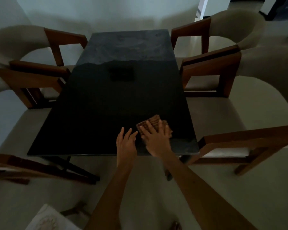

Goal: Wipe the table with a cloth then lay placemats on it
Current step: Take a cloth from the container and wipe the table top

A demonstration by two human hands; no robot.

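Brown striped cloth (154,124) lies near the black worktop's (106,100) near right corner, pressed flat under the right hand (155,138); the left hand (125,143) rests beside it, fingers straight.

The glossy black rectangular counter (106,100) shows pale grey smears at its far end. The folded cloth (154,124) is brown with darker brown stripes. The armchairs (223,67) have reddish-brown wooden frames and beige upholstery.

Brown striped cloth (154,125) lies crumpled near the dark table's (106,100) near-right edge
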